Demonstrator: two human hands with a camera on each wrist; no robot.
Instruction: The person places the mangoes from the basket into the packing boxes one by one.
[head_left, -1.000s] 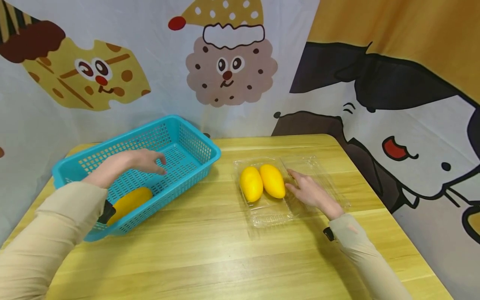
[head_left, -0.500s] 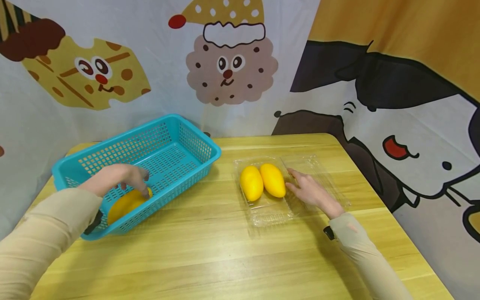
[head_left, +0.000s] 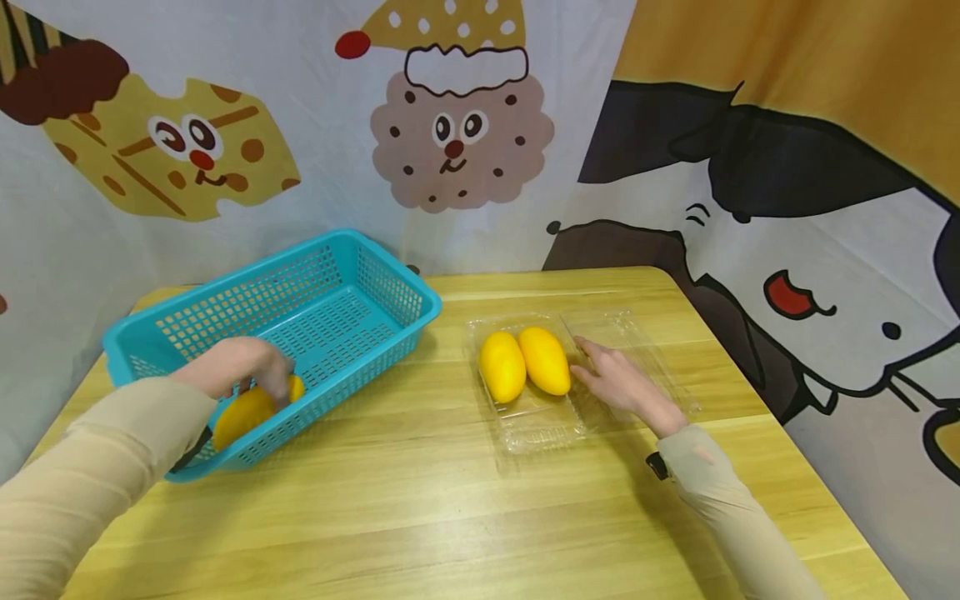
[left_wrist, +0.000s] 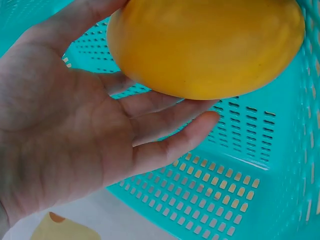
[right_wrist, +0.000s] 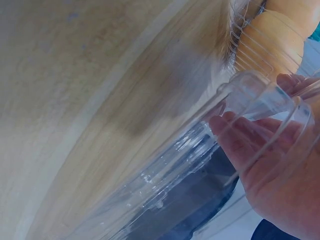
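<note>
My left hand (head_left: 251, 367) reaches down into the blue basket (head_left: 416, 321) and grips a yellow mango (head_left: 242, 415) near its front left side. In the left wrist view, the thumb lies along one side of that mango (left_wrist: 205, 50) and curled fingers sit against the other. Two more mangoes, one left (head_left: 502, 367) and one right (head_left: 545, 361), lie side by side in an open clear plastic clamshell box (head_left: 536, 427). My right hand (head_left: 618, 379) rests on the box where tray and lid meet, its fingers loosely extended beside the right mango.
The wooden table (head_left: 420, 517) carries both containers, the basket at the back left and the box right of centre. The clear lid (head_left: 660, 367) lies folded out to the right under the right hand. A cartoon-printed curtain (head_left: 465, 242) hangs behind the table.
My left hand has lowered from above the basket onto the mango and closed its fingers round it. The right hand and the box have stayed in place.
</note>
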